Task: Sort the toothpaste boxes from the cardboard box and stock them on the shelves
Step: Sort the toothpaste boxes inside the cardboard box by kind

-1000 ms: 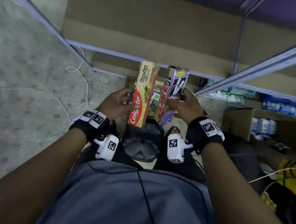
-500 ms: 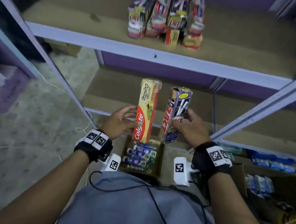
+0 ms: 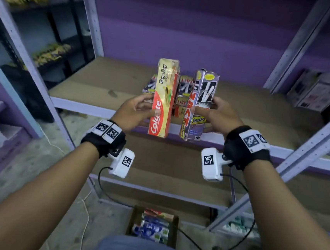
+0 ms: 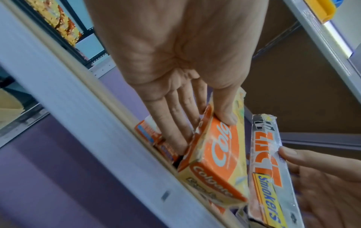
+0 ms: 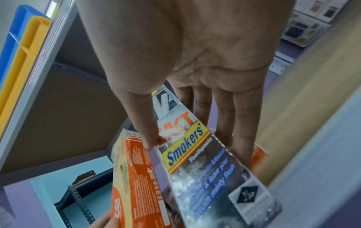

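Colgate box: red and gold, held upright, label facing the person, just in front of the shelf edge; in the head view it stands at the centre, just left of the other held box.
Left hand: grasps the Colgate box from its 9 o'clock side, thumb across the front face, fingers laid along the back.
Smokers box: silver-purple with orange lettering and a yellow band, upright and slightly tilted, at 3 o'clock of the Colgate box, close beside it with a narrow gap.
Right hand: grasps the Smokers box from its 3 o'clock side, thumb on the front over the yellow band, fingers behind.
Stocked boxes: a small cluster standing on the shelf directly behind the two held boxes, at 12 o'clock of the hands; mostly hidden, so the count cannot be told.
Shelf: brown board with a pale metal front edge and pale uprights, against a purple wall.
Cardboard box: on the floor at 6 o'clock of the hands, open, holding toothpaste boxes lying flat, blue-and-white ones with a red one at the far end.
Lower shelves: brown boards between the hands and the cardboard box.
Wrist cameras: white units with black-and-white markers, strapped under both wrists, black cables trailing down.
Neighbouring rack: at 10 o'clock, dark frame with yellow packets.
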